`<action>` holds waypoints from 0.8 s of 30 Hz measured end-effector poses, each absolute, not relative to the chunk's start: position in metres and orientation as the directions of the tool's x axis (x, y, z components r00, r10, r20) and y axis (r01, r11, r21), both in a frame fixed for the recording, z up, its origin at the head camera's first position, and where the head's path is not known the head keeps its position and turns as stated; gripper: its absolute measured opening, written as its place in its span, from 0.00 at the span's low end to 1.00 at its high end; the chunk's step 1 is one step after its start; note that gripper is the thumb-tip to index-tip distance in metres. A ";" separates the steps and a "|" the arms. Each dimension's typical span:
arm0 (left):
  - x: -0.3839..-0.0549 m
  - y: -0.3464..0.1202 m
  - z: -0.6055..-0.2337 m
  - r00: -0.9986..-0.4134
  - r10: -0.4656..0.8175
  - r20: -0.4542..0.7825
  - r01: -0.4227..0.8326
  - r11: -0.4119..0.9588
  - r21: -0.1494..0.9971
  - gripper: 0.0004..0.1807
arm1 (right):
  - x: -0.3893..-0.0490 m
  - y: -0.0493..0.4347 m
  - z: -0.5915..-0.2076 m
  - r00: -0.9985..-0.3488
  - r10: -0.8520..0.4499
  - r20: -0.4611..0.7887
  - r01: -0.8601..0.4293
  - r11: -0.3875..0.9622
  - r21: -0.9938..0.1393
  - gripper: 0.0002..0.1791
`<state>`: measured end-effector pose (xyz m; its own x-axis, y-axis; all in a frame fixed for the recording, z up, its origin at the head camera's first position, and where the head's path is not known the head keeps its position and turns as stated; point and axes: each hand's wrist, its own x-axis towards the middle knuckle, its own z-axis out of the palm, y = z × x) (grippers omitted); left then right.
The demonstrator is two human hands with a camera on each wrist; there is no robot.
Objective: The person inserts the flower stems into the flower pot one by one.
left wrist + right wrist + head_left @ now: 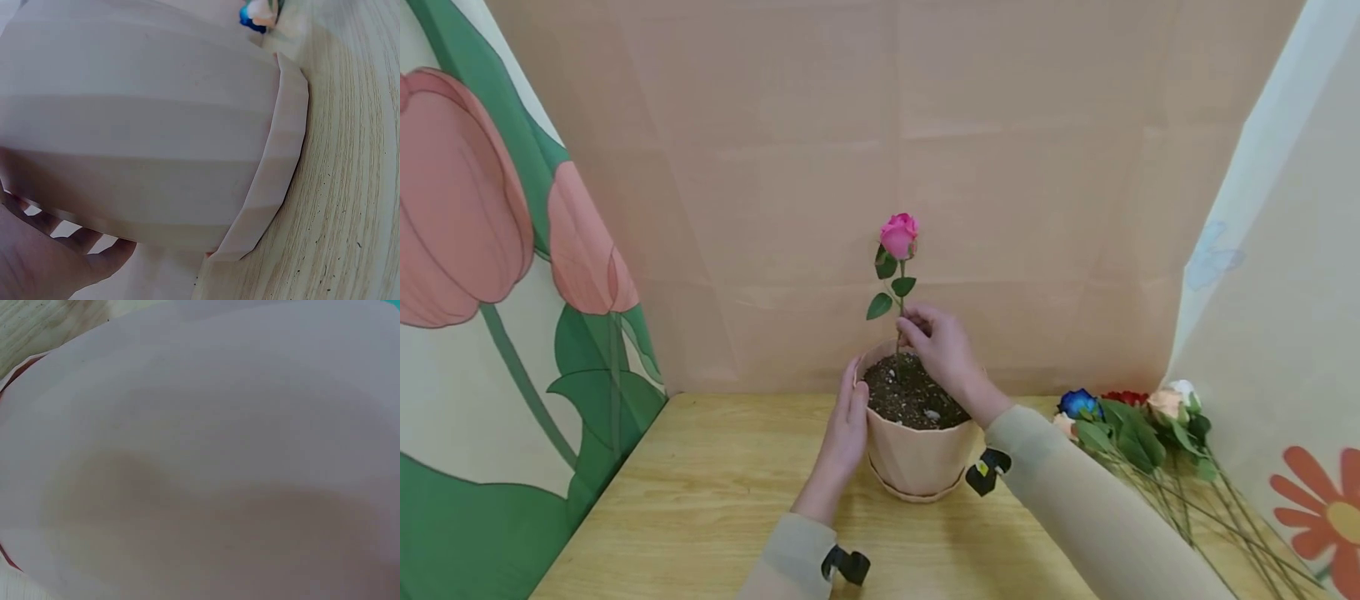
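A pink rose [898, 237] with green leaves stands upright in a pale pink flowerpot [917, 458] filled with dark soil [906, 392]. My right hand [946, 348] pinches the rose's stem between thumb and fingertips, a little above the soil. Against the pot's left side rests my left hand [844, 427], its fingers fairly straight near the rim. In the left wrist view the left hand [44, 256] lies along the ribbed wall of the pot [137, 125]. The pot's pale wall [206, 425] fills the right wrist view, where the right hand cannot be made out.
Several cut roses lie at the right of the wooden table [715, 500], among them a blue rose [1079, 404] and a peach rose [1167, 405], long stems pointing toward the front. A saucer [917, 497] sits under the pot. Behind it hangs a plain backdrop [775, 208].
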<state>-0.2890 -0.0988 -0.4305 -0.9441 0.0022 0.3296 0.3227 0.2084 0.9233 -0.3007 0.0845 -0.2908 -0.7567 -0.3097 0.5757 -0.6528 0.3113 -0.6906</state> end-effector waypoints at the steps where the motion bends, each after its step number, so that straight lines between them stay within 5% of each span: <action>1: -0.289 -0.099 -0.430 -0.944 0.003 0.329 0.322 0.208 0.924 0.32 | -0.314 0.080 -0.300 -0.785 -0.256 0.564 -0.619 0.364 -0.696 0.14; 7: -0.290 -0.098 -0.430 -0.944 -0.002 0.331 0.323 0.203 0.924 0.32 | -0.347 0.075 -0.323 -0.818 -0.161 0.552 -0.552 0.486 -0.677 0.05; 24: -0.289 -0.098 -0.431 -0.940 -0.007 0.341 0.332 0.212 0.919 0.32 | -0.346 0.081 -0.328 -0.839 -0.134 0.528 -0.533 0.399 -0.746 0.12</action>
<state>-0.2891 -0.0979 -0.4313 -0.9402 -0.0070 0.3407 0.3315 0.2119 0.9193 -0.3459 0.0807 -0.3283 -0.8387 -0.1336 0.5280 -0.5332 0.3995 -0.7457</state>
